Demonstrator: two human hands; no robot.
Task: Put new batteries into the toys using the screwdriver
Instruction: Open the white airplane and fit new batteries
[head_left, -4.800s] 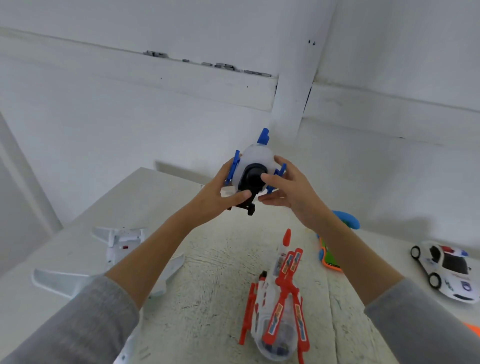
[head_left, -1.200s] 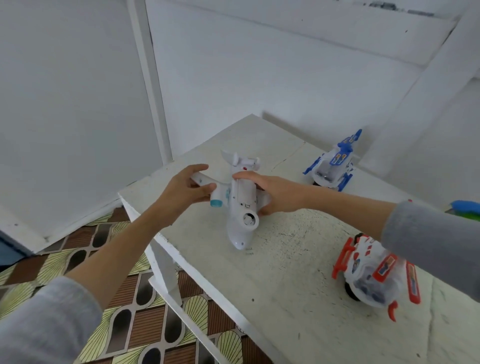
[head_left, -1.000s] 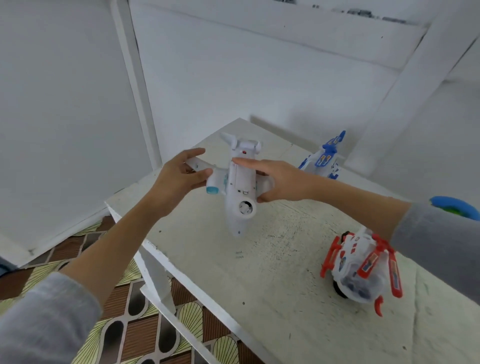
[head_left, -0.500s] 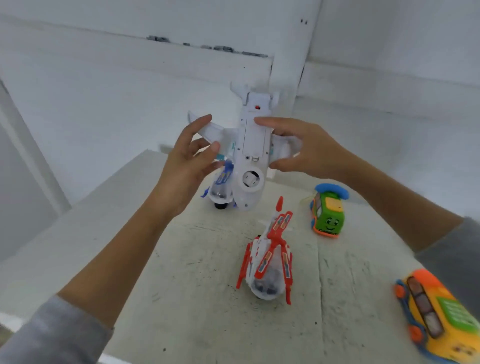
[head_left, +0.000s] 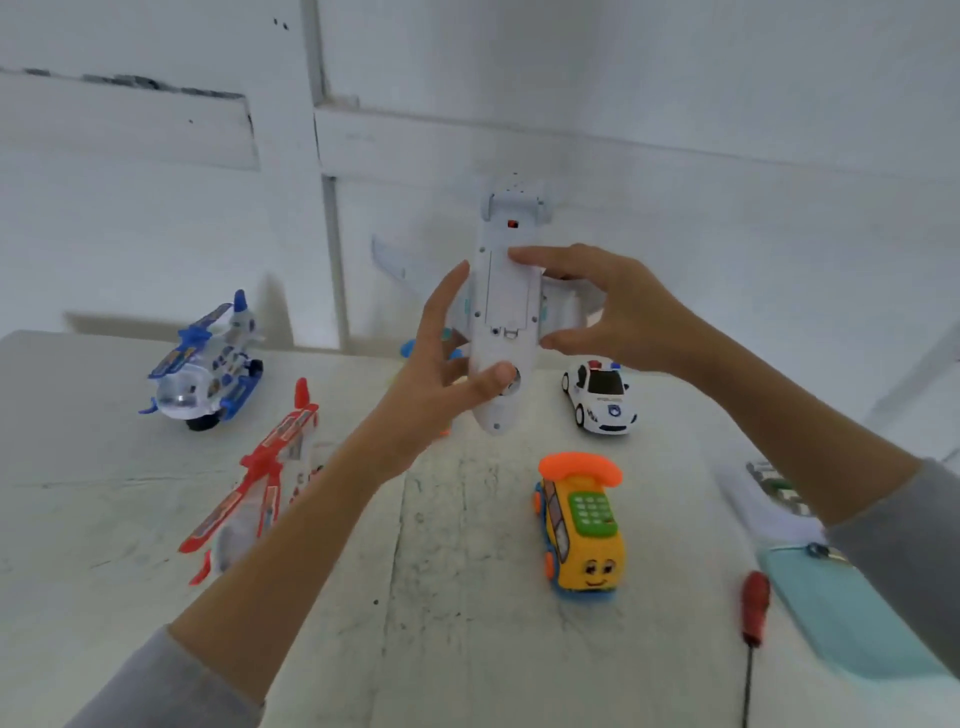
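Hidden, cropped and blurred parts around the held toy plane

The left hand (head_left: 441, 364) covers the white plane's (head_left: 506, 312) near side and a blue-and-orange toy (head_left: 410, 347) behind it; the left forearm overlaps the blurred red helicopter (head_left: 260, 483). The screwdriver's (head_left: 753, 623) tip and the teal case (head_left: 852, 613) run off frame.

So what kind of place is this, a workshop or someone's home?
Probably a plain room at home, not a workshop: a worn white table against bare white walls, spread with children's toys such as a police car and a bus phone, with one red-handled screwdriver as the only tool.
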